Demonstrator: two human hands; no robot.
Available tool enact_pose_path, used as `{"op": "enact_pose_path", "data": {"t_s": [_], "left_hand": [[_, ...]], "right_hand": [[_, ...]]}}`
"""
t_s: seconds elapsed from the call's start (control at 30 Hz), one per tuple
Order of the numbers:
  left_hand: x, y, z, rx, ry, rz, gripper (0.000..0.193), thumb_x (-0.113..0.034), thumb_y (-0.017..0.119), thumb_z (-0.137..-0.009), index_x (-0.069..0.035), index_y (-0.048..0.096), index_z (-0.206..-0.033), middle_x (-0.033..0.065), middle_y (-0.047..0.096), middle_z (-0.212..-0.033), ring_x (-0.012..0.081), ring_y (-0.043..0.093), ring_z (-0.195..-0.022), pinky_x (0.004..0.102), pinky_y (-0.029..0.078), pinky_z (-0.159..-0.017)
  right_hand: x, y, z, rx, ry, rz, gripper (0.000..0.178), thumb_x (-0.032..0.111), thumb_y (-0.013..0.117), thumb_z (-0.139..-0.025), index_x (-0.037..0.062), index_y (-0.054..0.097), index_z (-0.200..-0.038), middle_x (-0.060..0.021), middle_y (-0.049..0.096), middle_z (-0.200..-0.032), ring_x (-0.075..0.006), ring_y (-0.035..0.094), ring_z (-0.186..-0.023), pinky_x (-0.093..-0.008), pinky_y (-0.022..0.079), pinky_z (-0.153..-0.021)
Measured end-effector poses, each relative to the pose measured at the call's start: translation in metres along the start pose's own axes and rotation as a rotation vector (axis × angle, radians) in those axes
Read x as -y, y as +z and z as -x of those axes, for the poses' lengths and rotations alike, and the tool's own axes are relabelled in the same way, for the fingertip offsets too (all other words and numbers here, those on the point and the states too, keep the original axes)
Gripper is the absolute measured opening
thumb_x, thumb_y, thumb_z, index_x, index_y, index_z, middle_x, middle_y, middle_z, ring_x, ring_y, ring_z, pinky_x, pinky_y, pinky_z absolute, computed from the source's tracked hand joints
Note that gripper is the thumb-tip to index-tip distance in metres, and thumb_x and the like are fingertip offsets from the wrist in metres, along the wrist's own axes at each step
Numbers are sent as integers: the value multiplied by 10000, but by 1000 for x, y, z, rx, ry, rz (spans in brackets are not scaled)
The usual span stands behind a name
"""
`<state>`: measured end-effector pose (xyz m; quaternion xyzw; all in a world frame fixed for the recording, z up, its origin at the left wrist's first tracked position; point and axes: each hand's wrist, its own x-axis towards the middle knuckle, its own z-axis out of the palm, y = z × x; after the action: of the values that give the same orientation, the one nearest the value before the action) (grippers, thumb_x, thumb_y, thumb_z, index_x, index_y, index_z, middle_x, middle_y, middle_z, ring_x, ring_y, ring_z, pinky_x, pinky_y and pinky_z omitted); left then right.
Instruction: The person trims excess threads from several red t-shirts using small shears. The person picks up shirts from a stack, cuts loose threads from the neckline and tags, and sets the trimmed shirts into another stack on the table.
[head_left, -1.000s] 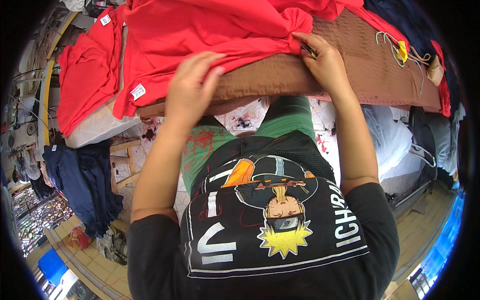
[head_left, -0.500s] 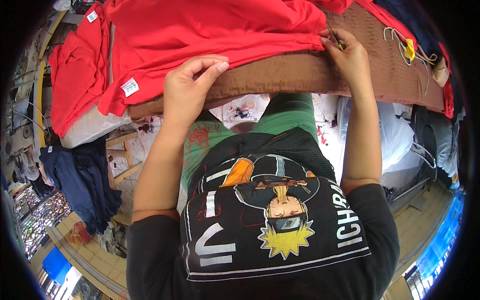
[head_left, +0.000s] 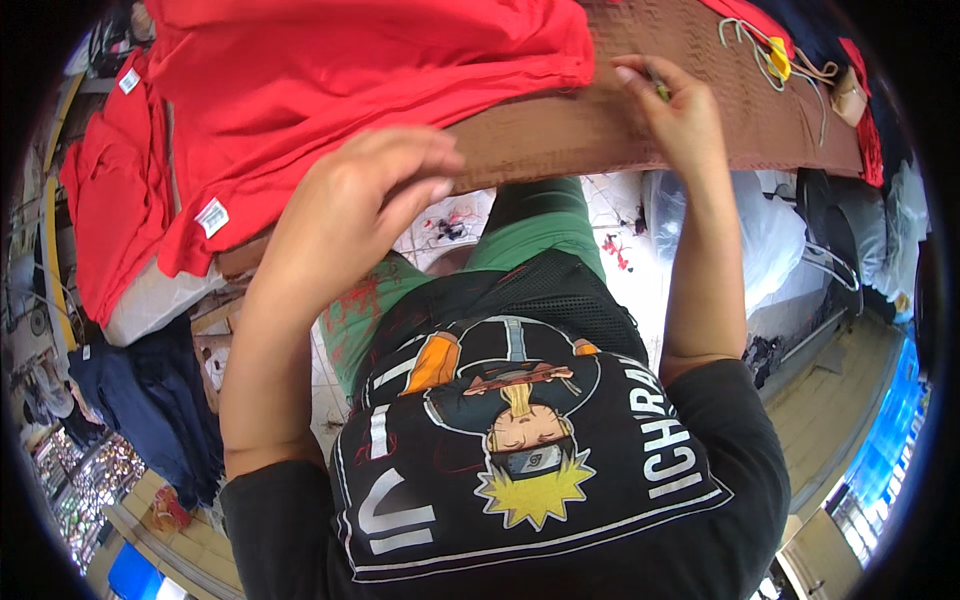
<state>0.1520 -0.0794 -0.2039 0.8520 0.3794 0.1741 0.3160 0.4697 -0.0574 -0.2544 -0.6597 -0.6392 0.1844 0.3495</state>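
A red garment point(head_left: 370, 70) with a white label point(head_left: 212, 217) lies spread over the brown-covered table point(head_left: 800, 135). My left hand point(head_left: 370, 180), slightly blurred, hovers at the garment's near edge with fingers apart and nothing visible in it. Past the garment's right end, over the brown cloth, my right hand point(head_left: 685, 115) is closed around small thread snips point(head_left: 660, 88). Only a dark tip and a yellow-green part of the snips show between thumb and fingers. That hand is apart from the red cloth.
Another red garment point(head_left: 120, 190) hangs at the table's left end, above dark blue cloth point(head_left: 150, 400). Wire hangers point(head_left: 750, 45) with a yellow piece lie at the far right. A translucent plastic bag point(head_left: 725, 235) stands below the table's right side. Thread scraps litter the floor.
My right hand has come away from the garment's right corner, still holding the snips. My left hand has opened from a pinch near the hem. The whole view has shifted slightly.
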Motion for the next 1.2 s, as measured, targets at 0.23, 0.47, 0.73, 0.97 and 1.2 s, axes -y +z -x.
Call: {"op": "enact_pose_path", "data": {"t_s": [0.23,0.47,0.73,0.97,1.2], "left_hand": [[13,61,-97,-278,248,-19,419,-25,615,-809,-57,574,-1225,135,594,-1218,296,576,-1127,363,448,-972],[17,86,-116,-200,172,29,480,-32,658,-788,-84,558,-1255,127,605,-1195,295,595,-1081,357,473,-938],[7,90,-113,-283,227,61,299,-108,708,-788,-79,678,-1084,81,665,-1064,248,652,-951,323,527,-827],[-7,96,-110,-402,385,-213,217,-133,713,-769,-86,707,-981,39,670,-958,241,655,-813,342,534,-714],[-9,114,-99,-354,383,-173,116,-127,687,-787,-74,712,-886,55,678,-861,267,659,-747,359,524,-642]], "right_hand": [[20,27,12,-12,-92,49,258,240,694,-830,43,691,-996,-144,676,-978,-303,666,-886,-388,509,-751],[6,18,15,80,130,-288,216,235,639,-886,31,689,-939,-94,709,-818,-194,650,-713,-340,494,-687],[17,0,25,162,285,-464,180,200,588,-893,40,671,-895,-35,699,-789,-83,595,-634,-251,474,-525],[13,-4,33,212,176,-420,183,188,594,-856,24,664,-892,-52,676,-734,-89,602,-613,-261,479,-512],[12,-13,37,289,112,-373,228,208,629,-830,-6,664,-900,-101,677,-717,-161,654,-655,-312,517,-610]]}}
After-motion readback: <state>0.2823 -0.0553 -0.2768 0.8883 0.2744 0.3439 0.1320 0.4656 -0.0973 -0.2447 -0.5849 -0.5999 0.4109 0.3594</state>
